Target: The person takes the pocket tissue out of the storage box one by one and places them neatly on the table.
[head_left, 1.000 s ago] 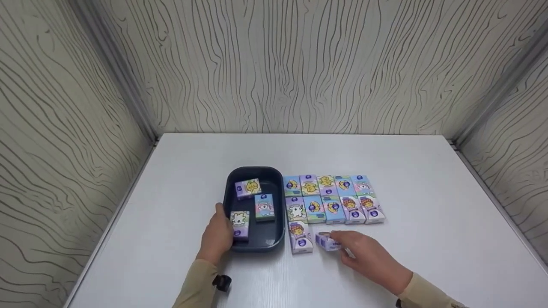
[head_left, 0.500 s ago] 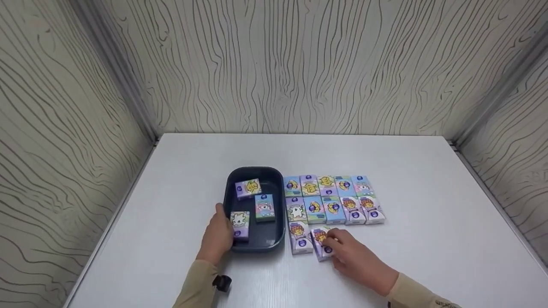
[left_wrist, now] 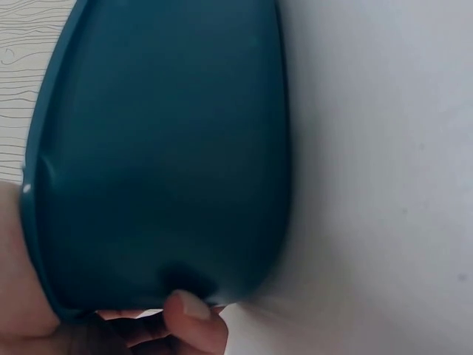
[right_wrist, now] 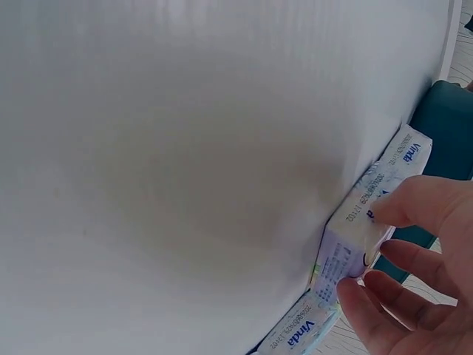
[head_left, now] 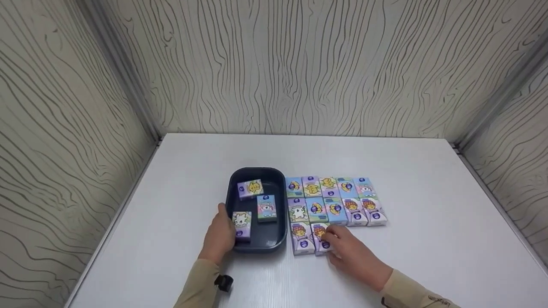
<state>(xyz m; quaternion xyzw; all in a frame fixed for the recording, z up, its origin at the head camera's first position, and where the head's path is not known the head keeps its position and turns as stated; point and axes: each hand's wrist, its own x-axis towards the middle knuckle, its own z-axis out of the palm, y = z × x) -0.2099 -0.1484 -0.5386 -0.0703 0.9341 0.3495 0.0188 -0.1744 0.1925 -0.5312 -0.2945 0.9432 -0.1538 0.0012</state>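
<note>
My left hand (head_left: 219, 235) holds the near left side of a dark teal plastic tub (head_left: 267, 233); in the left wrist view its fingertips (left_wrist: 194, 307) lie against the outer wall. Inside the tub are three small tissue packs with cartoon prints, among them a blue one (head_left: 266, 208). With thumb and fingers, my right hand (head_left: 355, 256) pinches a purple-and-white tissue pack (head_left: 319, 233), which lies flat beside a matching pack (head_left: 302, 239) in the front row. In the right wrist view the thumb (right_wrist: 403, 203) is on the held pack's printed end (right_wrist: 360, 214).
Two fuller rows of tissue packs (head_left: 316, 208) lie edge to edge behind the front row, right of the tub. White tabletop (head_left: 428, 192) stretches around them, bounded by wood-grain patterned walls (head_left: 282, 68) at the back and sides.
My right hand has turned the tissue pack from tilted to flat, picture side up, and brought it against the front-row pack and the row behind. My left hand has stayed on the tub.
</note>
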